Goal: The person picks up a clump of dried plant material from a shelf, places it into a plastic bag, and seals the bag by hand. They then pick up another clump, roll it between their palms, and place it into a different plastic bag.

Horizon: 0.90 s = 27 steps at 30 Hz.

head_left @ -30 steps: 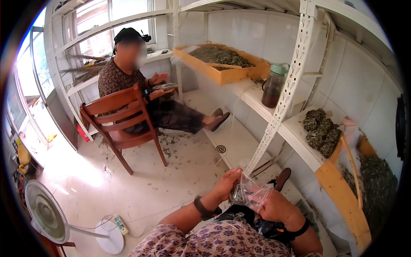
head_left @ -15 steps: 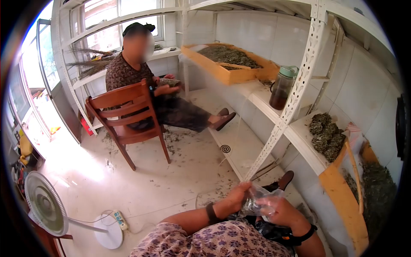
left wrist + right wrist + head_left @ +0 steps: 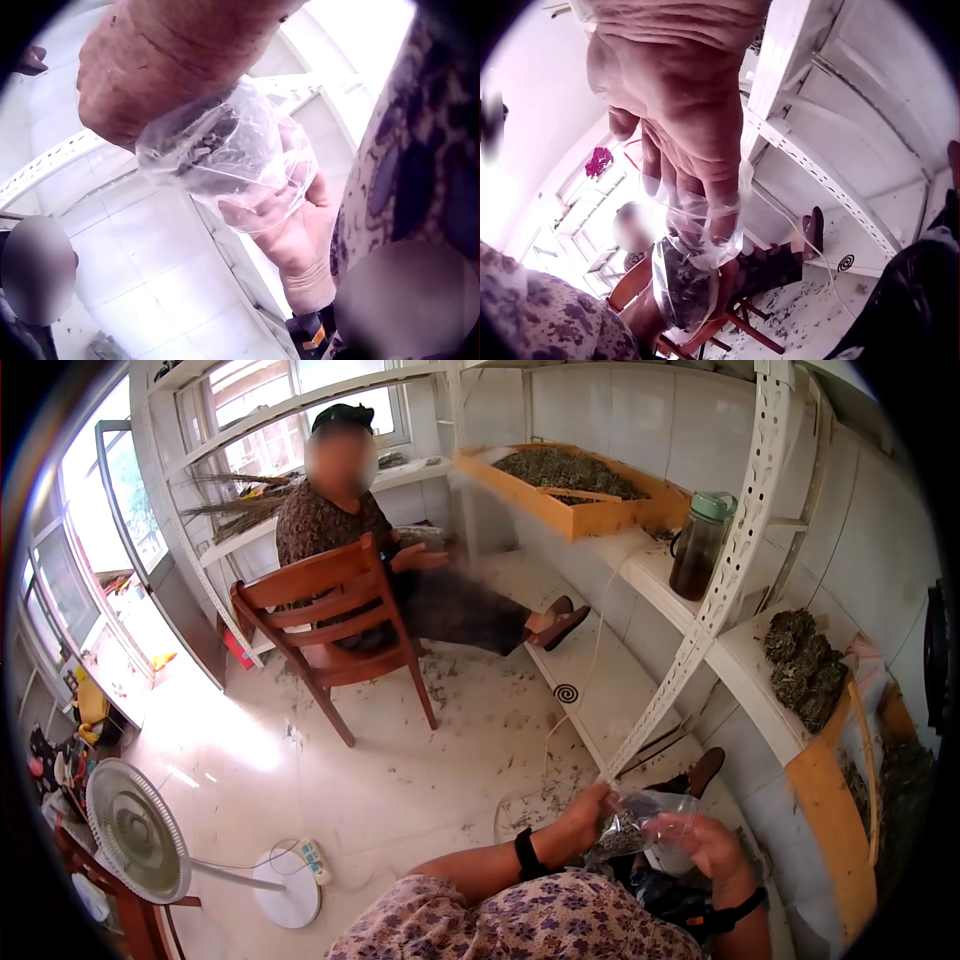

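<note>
A clear plastic bag [image 3: 622,832] with dark dried plant matter inside hangs between the two hands. My left hand [image 3: 578,826] grips its left edge; in the left wrist view the back of that hand [image 3: 165,67] covers its own fingertips beside the bag [image 3: 214,146]. The fingers of my right hand [image 3: 715,850] are at the bag's mouth. Seen in the right wrist view, my right hand [image 3: 679,120] has its fingers extended down inside the clear plastic, above the dark contents of the bag [image 3: 682,289].
A person [image 3: 335,520] sits on a wooden chair [image 3: 320,615]. Right of them are a tray of dried plants [image 3: 590,517], a bottle [image 3: 700,545], a shelf post [image 3: 735,560] and plant clumps [image 3: 803,670]. A fan [image 3: 135,830] stands at lower left.
The head view has shifted, so the room and hands appear farther right. My right hand's fingers have straightened at the bag's mouth. The seated person's head has turned toward the camera.
</note>
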Available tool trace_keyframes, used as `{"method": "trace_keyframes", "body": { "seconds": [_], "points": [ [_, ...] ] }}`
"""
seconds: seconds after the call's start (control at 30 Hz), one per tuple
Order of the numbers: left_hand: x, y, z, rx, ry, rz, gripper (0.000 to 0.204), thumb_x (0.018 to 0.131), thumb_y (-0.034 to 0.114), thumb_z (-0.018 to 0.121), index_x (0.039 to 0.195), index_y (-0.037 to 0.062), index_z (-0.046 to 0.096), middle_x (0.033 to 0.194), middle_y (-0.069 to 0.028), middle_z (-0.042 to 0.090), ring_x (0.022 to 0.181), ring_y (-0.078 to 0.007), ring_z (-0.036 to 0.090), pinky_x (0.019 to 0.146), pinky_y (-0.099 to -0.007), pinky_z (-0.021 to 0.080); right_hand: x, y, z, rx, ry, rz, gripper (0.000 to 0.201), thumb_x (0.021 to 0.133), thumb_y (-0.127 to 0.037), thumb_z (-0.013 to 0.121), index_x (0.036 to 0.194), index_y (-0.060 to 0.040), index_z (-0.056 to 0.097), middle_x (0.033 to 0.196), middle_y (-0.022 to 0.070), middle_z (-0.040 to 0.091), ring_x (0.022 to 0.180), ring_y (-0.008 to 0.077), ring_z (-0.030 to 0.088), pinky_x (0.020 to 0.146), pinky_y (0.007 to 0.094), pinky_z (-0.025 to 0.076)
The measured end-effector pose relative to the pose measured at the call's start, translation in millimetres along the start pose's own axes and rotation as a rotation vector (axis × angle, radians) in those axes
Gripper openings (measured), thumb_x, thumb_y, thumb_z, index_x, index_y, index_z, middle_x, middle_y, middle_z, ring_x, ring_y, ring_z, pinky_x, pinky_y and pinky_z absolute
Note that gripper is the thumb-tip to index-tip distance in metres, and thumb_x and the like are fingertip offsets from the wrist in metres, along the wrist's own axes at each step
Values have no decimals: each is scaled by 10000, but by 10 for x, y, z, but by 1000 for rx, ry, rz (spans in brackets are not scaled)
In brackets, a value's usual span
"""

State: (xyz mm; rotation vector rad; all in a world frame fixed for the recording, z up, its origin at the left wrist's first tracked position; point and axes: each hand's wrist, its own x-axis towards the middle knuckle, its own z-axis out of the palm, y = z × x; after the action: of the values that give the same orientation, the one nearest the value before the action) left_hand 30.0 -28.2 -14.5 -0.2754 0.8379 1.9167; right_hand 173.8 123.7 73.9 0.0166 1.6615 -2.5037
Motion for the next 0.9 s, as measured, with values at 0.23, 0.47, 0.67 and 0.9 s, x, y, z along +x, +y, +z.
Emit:
{"method": "trace_keyframes", "body": {
  "seconds": [0.23, 0.47, 0.67, 0.9],
  "points": [
    [351, -159, -171, -68, -36, -21, 342, 953, 296, 308, 912, 40, 531, 882, -99, 608, 830, -240, 578, 804, -370, 467, 94, 252, 61, -489, 192, 12, 539, 747, -112, 685, 1219, 39, 473, 1112, 153, 574, 1006, 197, 556, 777, 317, 484],
    [171, -91, 49, 274, -108, 213, 259, 894, 287, 443, 901, 58, 563, 872, -83, 588, 783, -216, 557, 728, -358, 479, 304, 224, 105, -996, 355, -257, 380, 730, -127, 653, 1088, -17, 588, 942, 169, 631, 850, 240, 615, 747, 316, 477],
    [-36, 242, 537, 171, -411, -112, 229, 917, 157, 402, 1100, 45, 482, 1012, -104, 589, 902, -229, 592, 796, -370, 498, 299, -60, 108, -711, 383, -178, 343, 753, -14, 603, 1095, -26, 588, 978, 86, 653, 872, 117, 601, 768, 253, 473],
    [-25, 269, 691, 428, -408, -118, 196, 928, 138, 412, 1076, 34, 489, 978, -93, 591, 867, -193, 594, 773, -334, 505, 202, -67, 36, -608, 338, -85, 284, 755, 10, 577, 1031, -38, 621, 954, 68, 657, 855, 120, 612, 767, 253, 478]
  ]
}}
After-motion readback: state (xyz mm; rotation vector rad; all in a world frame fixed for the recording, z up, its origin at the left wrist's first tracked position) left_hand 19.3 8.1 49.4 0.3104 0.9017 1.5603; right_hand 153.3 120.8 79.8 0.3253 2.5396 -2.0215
